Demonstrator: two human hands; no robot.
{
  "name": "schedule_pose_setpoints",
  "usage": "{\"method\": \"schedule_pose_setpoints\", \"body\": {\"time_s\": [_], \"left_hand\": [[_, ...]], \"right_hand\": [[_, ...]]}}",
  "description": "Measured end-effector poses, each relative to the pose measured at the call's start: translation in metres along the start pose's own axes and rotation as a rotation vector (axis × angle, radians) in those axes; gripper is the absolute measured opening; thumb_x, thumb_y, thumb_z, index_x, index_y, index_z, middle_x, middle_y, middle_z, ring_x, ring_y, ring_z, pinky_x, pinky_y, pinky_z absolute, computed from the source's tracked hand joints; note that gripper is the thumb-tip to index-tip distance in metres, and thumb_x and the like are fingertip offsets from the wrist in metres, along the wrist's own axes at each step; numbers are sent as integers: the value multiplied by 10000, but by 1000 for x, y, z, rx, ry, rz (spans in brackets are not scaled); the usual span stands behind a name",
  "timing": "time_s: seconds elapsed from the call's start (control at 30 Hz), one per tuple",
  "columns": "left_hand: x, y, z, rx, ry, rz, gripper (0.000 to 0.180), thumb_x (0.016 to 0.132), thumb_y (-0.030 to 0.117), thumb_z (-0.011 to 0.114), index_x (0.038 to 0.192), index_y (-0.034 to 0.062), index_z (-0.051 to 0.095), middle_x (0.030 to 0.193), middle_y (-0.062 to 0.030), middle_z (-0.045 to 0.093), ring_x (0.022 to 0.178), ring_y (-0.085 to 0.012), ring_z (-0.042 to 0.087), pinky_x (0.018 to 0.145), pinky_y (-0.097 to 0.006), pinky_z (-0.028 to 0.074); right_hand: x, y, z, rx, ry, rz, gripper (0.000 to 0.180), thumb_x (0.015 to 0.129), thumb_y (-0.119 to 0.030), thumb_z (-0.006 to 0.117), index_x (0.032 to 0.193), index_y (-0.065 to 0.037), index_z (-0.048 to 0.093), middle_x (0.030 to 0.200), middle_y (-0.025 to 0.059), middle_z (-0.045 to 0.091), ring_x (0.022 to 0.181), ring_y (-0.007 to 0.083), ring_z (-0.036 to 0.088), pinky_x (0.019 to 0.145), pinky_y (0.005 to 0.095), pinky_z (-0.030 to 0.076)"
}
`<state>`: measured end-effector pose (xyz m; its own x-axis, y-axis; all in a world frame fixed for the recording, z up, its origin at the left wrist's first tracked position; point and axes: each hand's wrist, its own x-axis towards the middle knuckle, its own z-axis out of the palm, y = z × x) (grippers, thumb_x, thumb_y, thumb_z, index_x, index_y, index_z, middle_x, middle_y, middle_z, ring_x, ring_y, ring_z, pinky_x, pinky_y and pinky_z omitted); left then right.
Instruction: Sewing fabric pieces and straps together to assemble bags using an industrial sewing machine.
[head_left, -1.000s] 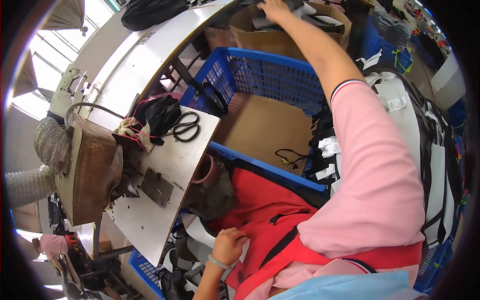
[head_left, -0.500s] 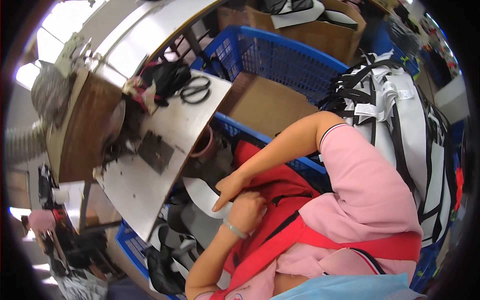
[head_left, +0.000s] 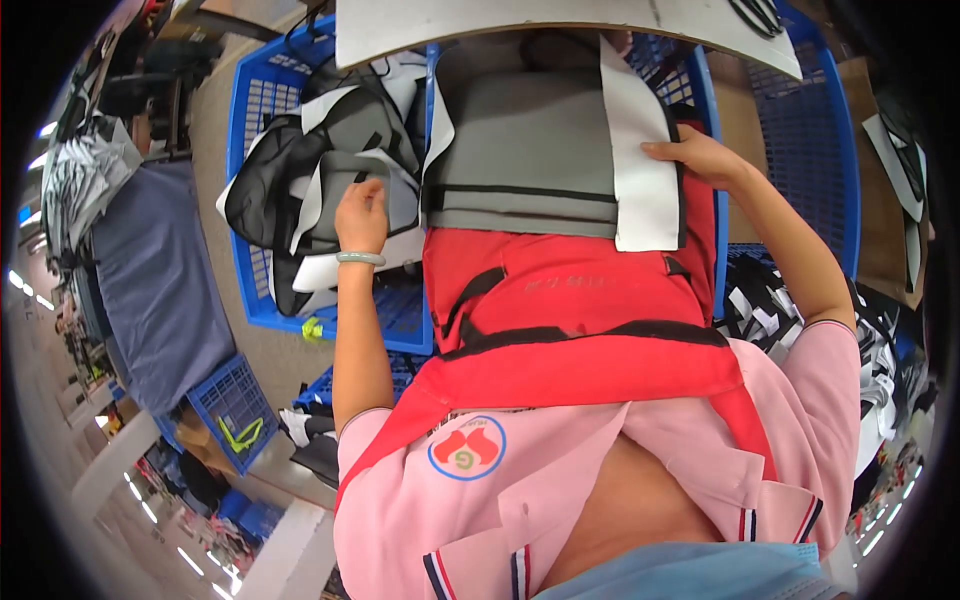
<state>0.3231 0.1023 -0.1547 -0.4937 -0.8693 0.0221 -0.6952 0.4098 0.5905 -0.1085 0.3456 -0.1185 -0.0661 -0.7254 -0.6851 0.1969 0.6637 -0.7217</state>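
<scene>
One blue face mask (head_left: 690, 575) sits closest, then one pink shirt (head_left: 390, 480) with a single round emblem on the chest, and one red apron (head_left: 570, 285) over it. Across the lap lies one grey panel (head_left: 530, 135), flat on the apron, with one white strip down each side — two in all — and one black band across its near end. Its far end passes out of sight beneath the one white tabletop (head_left: 560, 18).

Two hands are at work. The right hand (head_left: 700, 157) has the panel's right side nipped, thumb on the white strip. The left hand (head_left: 362, 215), one pale bracelet at its wrist, has its fingers drawn in narrow over the loose pieces (head_left: 385, 115) in one blue basket (head_left: 405, 322); whether it pinches one, I can't tell. Those pieces, grey, white and black, overlap too much to count.

Farther off to the right stand one more blue basket (head_left: 820, 130) and, just beside it, one cardboard box (head_left: 868, 150).
</scene>
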Motion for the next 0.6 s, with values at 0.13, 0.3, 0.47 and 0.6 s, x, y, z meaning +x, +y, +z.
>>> {"method": "schedule_pose_setpoints", "body": {"time_s": [0.13, 0.3, 0.47, 0.6], "left_hand": [[-32, -10, 21, 44, -234, 69, 243, 799, 60, 640, 1038, 24, 663, 934, -160, 646, 899, -332, 625, 802, -392, 494], [-49, -34, 44, 443, -379, 239, 198, 787, 139, 644, 951, 29, 663, 992, -165, 663, 923, -362, 613, 769, -466, 463], [-17, -44, 19, 71, -373, -67, 165, 763, 158, 686, 838, 13, 712, 710, -92, 666, 611, -231, 598, 576, -329, 445], [23, 32, -19, -369, -419, -134, 137, 785, 119, 683, 835, -8, 702, 675, 46, 580, 634, -41, 473, 543, -242, 368]], "right_hand": [[-3, 1, 3, -55, 14, 10, 563, 866, -254, 706, 1263, 90, 502, 1190, 146, 611, 1076, 193, 576, 975, 305, 421], [-9, -8, 19, -36, 22, -35, 562, 862, -283, 704, 1246, 85, 521, 1178, 138, 619, 1073, 189, 574, 960, 305, 424], [-21, -19, 14, 50, 18, -63, 539, 856, -271, 720, 1249, 43, 526, 1162, 105, 629, 1047, 171, 594, 943, 309, 455], [-46, -8, -28, 127, 140, -93, 533, 848, -273, 729, 1243, 31, 542, 1155, 115, 637, 1040, 192, 618, 942, 331, 476]]}}
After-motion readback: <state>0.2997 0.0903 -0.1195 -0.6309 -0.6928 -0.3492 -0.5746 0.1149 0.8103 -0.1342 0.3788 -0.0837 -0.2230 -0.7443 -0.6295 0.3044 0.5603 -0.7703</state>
